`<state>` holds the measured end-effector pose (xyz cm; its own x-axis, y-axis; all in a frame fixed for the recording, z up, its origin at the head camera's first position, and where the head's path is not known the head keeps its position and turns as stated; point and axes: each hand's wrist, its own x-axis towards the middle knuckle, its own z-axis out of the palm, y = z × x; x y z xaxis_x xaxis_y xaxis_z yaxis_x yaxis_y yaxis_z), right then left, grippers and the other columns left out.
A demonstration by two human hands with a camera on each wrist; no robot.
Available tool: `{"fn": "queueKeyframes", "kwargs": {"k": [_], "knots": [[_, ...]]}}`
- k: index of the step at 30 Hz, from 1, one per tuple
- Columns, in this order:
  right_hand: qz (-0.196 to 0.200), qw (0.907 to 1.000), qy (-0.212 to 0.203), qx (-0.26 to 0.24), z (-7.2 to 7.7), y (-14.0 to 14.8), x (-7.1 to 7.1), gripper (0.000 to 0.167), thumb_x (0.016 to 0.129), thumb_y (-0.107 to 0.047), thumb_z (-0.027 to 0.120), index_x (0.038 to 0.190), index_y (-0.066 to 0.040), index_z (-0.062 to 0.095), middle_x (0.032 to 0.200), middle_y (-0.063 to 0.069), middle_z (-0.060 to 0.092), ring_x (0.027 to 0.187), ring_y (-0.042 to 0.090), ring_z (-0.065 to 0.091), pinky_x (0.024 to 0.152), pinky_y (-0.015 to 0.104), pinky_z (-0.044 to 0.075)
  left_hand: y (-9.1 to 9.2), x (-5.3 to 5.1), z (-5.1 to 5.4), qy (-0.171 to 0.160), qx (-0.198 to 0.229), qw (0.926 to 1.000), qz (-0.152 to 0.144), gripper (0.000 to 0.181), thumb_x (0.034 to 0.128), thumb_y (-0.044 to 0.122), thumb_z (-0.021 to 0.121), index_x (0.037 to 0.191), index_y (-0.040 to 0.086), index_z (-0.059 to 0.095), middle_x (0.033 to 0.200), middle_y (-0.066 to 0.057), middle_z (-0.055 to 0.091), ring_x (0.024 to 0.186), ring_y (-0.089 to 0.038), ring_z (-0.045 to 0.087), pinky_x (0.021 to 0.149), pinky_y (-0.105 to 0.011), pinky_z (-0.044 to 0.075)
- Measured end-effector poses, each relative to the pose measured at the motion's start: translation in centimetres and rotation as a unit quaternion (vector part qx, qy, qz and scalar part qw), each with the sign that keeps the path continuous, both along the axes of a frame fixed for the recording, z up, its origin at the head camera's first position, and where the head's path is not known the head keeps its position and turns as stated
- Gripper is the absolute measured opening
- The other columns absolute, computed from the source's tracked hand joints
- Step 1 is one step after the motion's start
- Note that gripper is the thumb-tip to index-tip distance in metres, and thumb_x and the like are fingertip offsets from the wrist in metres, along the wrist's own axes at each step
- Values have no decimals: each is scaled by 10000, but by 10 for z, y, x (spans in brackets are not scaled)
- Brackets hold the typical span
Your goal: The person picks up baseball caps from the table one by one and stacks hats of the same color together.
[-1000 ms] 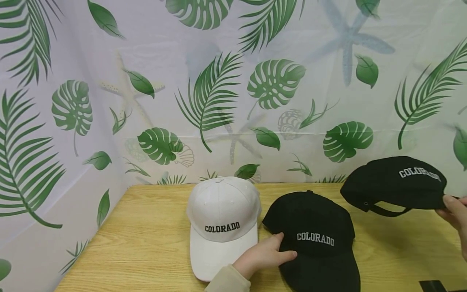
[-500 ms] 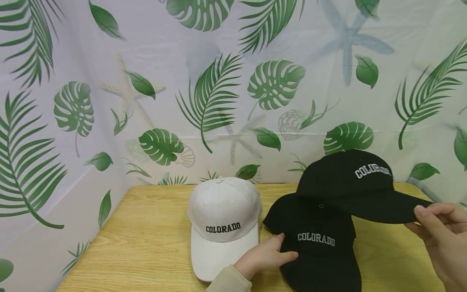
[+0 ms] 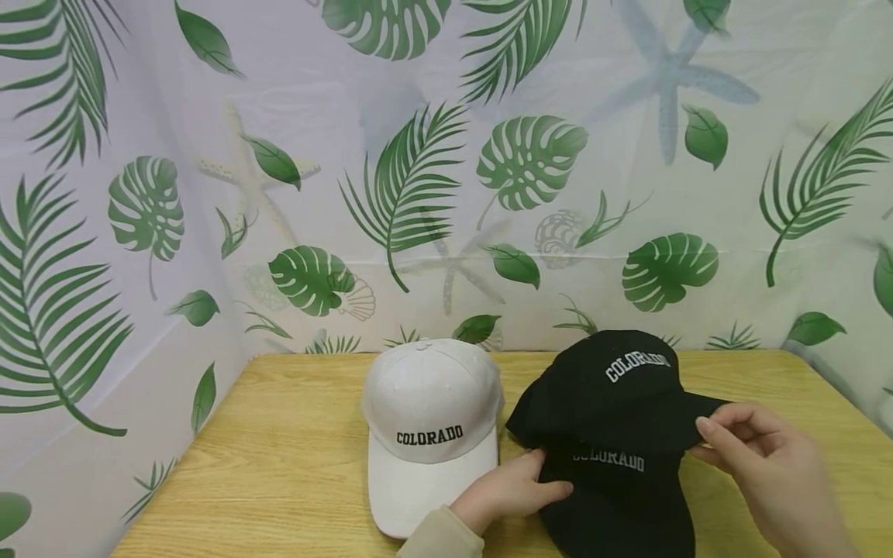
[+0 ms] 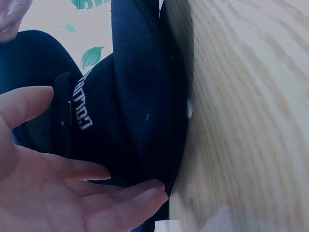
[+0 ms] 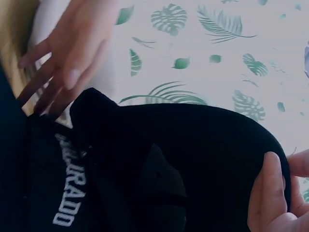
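A black baseball cap with white COLORADO lettering (image 3: 617, 508) lies on the table, brim toward me. My left hand (image 3: 512, 492) touches its left side with fairly straight fingers; in the left wrist view the fingertips (image 4: 152, 198) reach the cap's edge. Tilted over its crown is a second black COLORADO cap (image 3: 603, 399), which partly covers the lower cap's lettering. My right hand (image 3: 774, 465) pinches that upper cap's brim between thumb and fingers, also plain in the right wrist view, where the thumb (image 5: 273, 186) presses the brim.
A white COLORADO cap (image 3: 432, 411) sits left of the black caps, close to my left forearm. Everything stands on a wooden table (image 3: 265, 457). Behind the table hangs a leaf-patterned cloth (image 3: 418, 70), which also runs along the left.
My right hand has carried the upper black cap leftward from the right side, then down onto the lower black cap's crown. The left hand and white cap have stayed in place.
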<state>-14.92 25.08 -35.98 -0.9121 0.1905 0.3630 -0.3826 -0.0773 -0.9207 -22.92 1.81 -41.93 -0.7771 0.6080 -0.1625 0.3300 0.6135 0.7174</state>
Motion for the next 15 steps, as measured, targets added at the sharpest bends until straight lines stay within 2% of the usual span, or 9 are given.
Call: {"fn": "queueKeyframes", "kwargs": {"k": [2, 3, 5, 6, 8, 11, 13, 15], "knots": [[-78, 9978, -147, 635, -3, 0, -2, 79, 849, 30, 541, 864, -25, 594, 746, 47, 551, 643, 139, 600, 604, 240, 497, 0, 0, 0, 58, -80, 9999, 19, 613, 850, 330, 546, 1275, -80, 383, 1267, -152, 449, 1172, -180, 398, 939, -248, 320], [-177, 9934, -218, 1109, -4, 0, -3, 74, 853, 13, 544, 893, -23, 595, 746, 38, 556, 646, 133, 605, 598, 234, 497, 1, 0, 0, 63, -114, 9999, 24, 612, 850, 333, 543, 1270, -84, 387, 1262, -159, 452, 1171, -186, 401, 939, -250, 321], [-378, 9766, -256, 2100, -5, 0, -4, 116, 853, 10, 547, 962, 0, 585, 750, 16, 569, 651, 123, 608, 585, 223, 493, 1, 1, 0, 47, -152, 9999, 34, 613, 852, 337, 541, 1269, -84, 388, 1262, -165, 451, 1172, -192, 401, 940, -254, 321], [-487, 9652, -212, 2562, -5, -1, -4, 153, 847, 24, 548, 996, 9, 577, 753, 6, 580, 652, 109, 608, 575, 218, 490, 0, 0, 0, 33, -165, 9998, 40, 614, 853, 339, 540, 1271, -83, 386, 1265, -165, 449, 1173, -192, 400, 940, -255, 321], [-824, 9336, -19, 3488, -4, -3, -3, 238, 820, 51, 561, 1054, 9, 566, 755, -8, 599, 653, 65, 594, 542, 188, 466, 0, 0, -1, -10, -176, 9998, 50, 617, 854, 343, 538, 1275, -81, 382, 1270, -165, 444, 1176, -193, 397, 942, -258, 320], [-1395, 8870, 577, 4365, -3, -6, -5, 322, 749, 95, 597, 1061, 16, 582, 757, 29, 619, 647, 17, 553, 537, 121, 425, 0, -1, -2, -78, -162, 9998, 64, 620, 855, 343, 538, 1281, -78, 377, 1276, -163, 439, 1179, -194, 394, 944, -262, 319], [-1829, 8463, 1063, 4889, -2, -5, -6, 325, 715, 95, 628, 1028, 13, 610, 748, 53, 621, 623, 35, 522, 533, 88, 389, 0, -1, -3, -120, -145, 9998, 67, 623, 856, 343, 537, 1285, -76, 372, 1281, -162, 433, 1183, -195, 389, 946, -264, 317], [-2230, 8045, 1541, 5284, -2, -1, -8, 187, 824, -106, 614, 969, 10, 642, 702, 16, 579, 576, 54, 460, 494, 95, 354, 0, -2, -4, -155, -133, 9998, 60, 625, 857, 344, 536, 1289, -74, 367, 1287, -162, 427, 1188, -195, 383, 948, -265, 314]]}}
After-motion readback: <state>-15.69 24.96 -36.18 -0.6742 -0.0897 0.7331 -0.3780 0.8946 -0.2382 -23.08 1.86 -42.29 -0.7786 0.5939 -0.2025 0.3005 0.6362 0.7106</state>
